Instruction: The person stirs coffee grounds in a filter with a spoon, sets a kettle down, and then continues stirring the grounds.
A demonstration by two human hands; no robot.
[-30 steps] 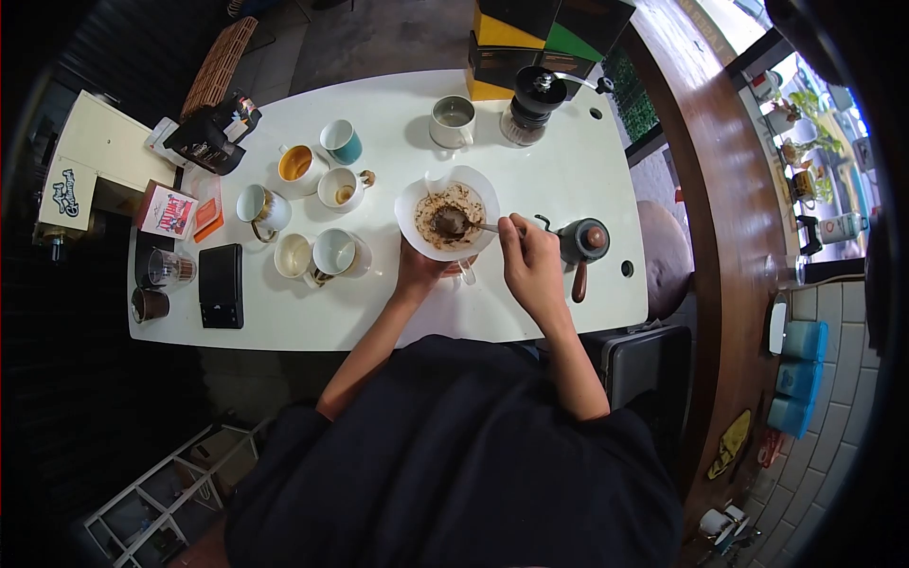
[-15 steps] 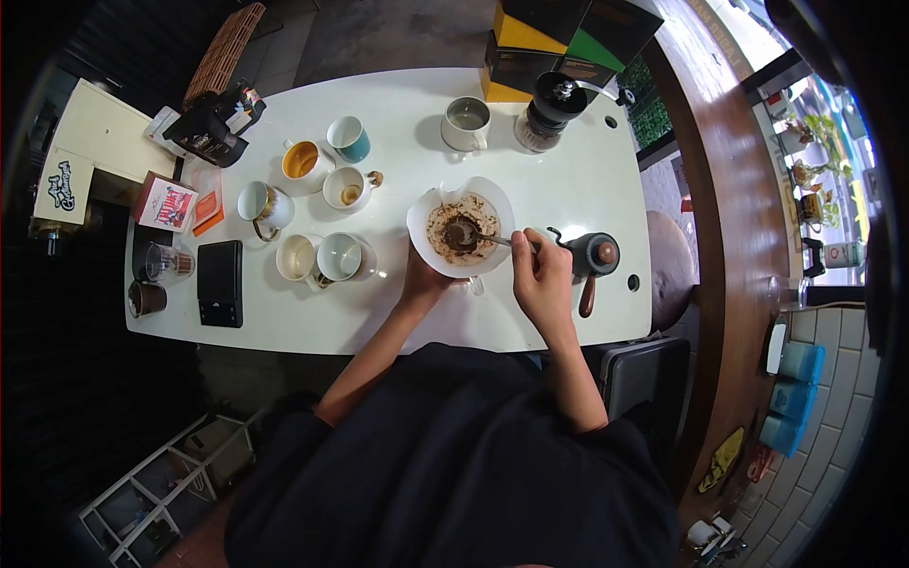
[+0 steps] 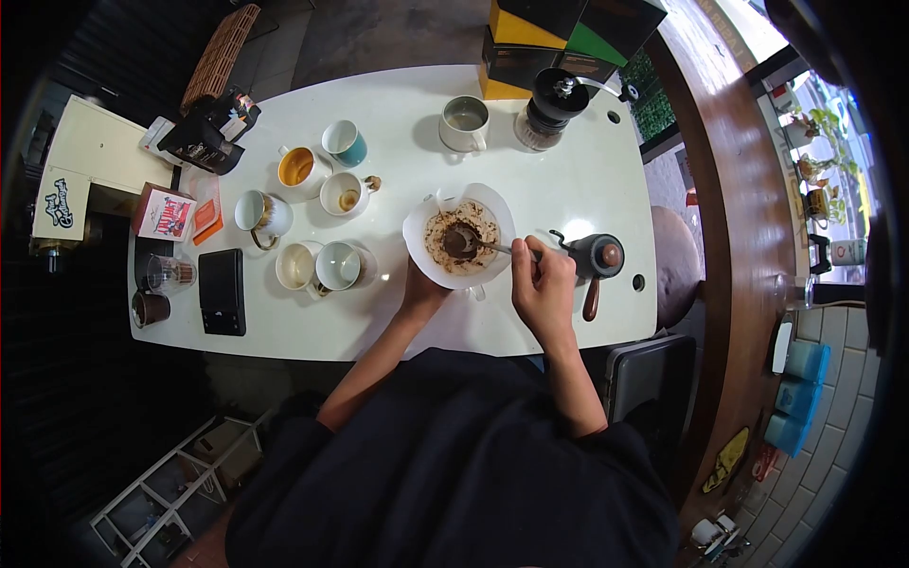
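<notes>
- Spoon [image 3: 471,243] pinched at its handle by right hand [image 3: 543,287] fingers, bowl resting in wet coffee grounds inside paper filter [image 3: 459,237].
- Left hand [image 3: 420,288] wrapped around dripper under filter's near edge.
- Black gooseneck kettle [image 3: 597,260] just right of filter; empty cups [image 3: 322,265] left; hand grinder [image 3: 554,106] beyond.

Bare table [image 3: 559,175] lies open right of centre, between the grinder [image 3: 554,102] above and the kettle [image 3: 598,260] below. Cups [image 3: 322,227] crowd centre-left. The strip along the near edge, lower left, is unobstructed.
</notes>
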